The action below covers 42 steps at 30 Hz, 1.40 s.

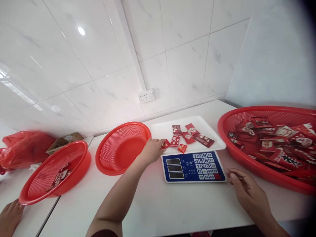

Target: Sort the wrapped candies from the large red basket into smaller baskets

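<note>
My left hand [153, 150] reaches over the left edge of the scale's white tray [158, 130], fingertips closed on a small red packet [165, 144]. Several other red and brown snack packets [188, 137] lie spread on the tray. Below it is the scale's blue keypad panel [194, 167], with digits on its displays that I cannot read clearly. My right hand [251, 194] hovers beside the panel's lower right corner, its fingers loosely bent and the thumb near the forefinger. I see nothing in it.
At right stands a large red basket [223, 130] heaped with packets. A red basket [106, 140] without packets sits left of the scale. Farther left, another person's hand [11, 215] touches a tilted red basket [85, 154] holding a few packets. Behind are a red bag [29, 148] and cardboard box [61, 142].
</note>
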Available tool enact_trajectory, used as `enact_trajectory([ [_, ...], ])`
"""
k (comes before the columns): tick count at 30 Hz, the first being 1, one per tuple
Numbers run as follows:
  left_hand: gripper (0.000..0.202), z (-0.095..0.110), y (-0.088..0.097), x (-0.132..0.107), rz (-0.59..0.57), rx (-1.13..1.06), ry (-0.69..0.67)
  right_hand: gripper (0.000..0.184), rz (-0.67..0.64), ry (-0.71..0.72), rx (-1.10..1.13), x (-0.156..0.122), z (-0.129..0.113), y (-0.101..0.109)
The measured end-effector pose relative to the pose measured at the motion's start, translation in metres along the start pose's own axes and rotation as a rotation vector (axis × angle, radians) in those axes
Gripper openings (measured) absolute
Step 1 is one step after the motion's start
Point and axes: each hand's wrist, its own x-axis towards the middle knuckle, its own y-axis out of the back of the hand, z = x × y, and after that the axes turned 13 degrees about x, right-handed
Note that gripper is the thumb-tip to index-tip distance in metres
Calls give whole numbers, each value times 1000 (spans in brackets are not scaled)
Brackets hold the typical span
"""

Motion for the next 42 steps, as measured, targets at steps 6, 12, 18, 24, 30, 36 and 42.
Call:
enact_trajectory([
  [6, 43, -12, 13, -6, 91, 21, 138, 31, -16, 45, 24, -1, 2, 2],
  [12, 37, -35, 25, -24, 190, 49, 329, 32, -48, 72, 20, 0, 6, 1],
  [18, 52, 17, 2, 9, 62, -45, -8, 36, -64, 21, 73, -1, 14, 2],
  [24, 34, 46, -11, 42, -10, -44, -153, 37, -80, 32, 96, -3, 17, 4],
  [30, 29, 36, -7, 39, 78, -43, -59, 35, -116, 74, 66, -2, 19, 3],
  [36, 31, -15, 9, -9, 254, -43, 290, 28, -132, 265, -42, -2, 6, 3],
  [42, 47, -38, 2, -36, 280, -102, 442, 34, -245, 548, -158, 57, -49, -25],
])
